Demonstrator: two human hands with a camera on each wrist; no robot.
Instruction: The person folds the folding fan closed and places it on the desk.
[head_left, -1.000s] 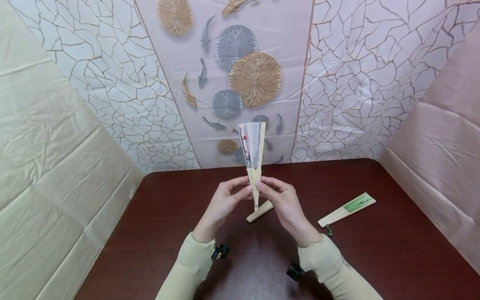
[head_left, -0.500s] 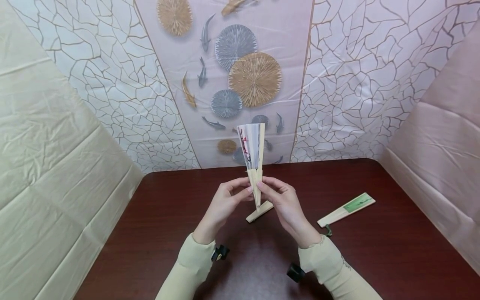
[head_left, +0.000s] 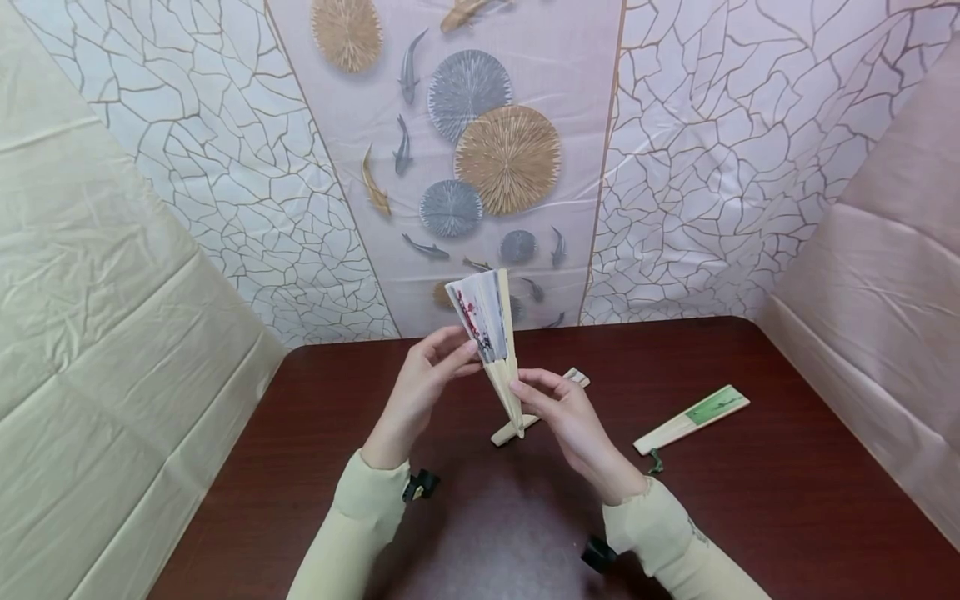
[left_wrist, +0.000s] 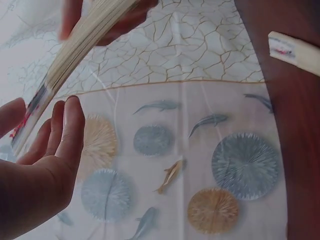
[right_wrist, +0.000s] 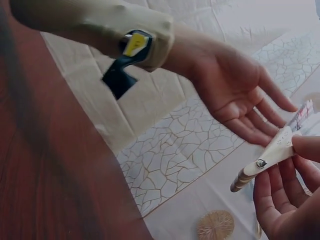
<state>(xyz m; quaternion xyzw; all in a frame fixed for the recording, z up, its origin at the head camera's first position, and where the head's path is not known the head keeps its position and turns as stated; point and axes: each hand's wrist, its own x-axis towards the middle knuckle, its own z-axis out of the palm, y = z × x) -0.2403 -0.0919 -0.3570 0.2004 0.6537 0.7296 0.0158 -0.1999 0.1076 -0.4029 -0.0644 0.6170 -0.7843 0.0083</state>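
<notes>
A slightly spread folding fan (head_left: 486, 312), with pale wooden ribs and a white leaf printed with red blossoms, is held above the table, its top leaning left. My left hand (head_left: 418, 379) pinches the left side of its leaf, thumb in front and fingers behind. Lower down, my right hand (head_left: 570, 421) grips the ribs on the right side. In the right wrist view the fan's rivet end (right_wrist: 261, 163) points outward, between my left hand (right_wrist: 235, 95) and my right hand (right_wrist: 295, 210). The left wrist view shows the rib edges (left_wrist: 80, 50) stacked together.
Behind the held fan, a closed folding fan (head_left: 576, 377) lies on the dark red table (head_left: 337, 467), partly hidden. Another closed fan (head_left: 693, 417), with a green leaf and green tassel (head_left: 656, 461), lies to the right. Patterned cloth (head_left: 675, 208) hangs behind the table.
My left hand has shifted left and up from the ribs to the leaf. The fan has come lower, tilts left and is spread slightly wider. My right hand has dropped a little.
</notes>
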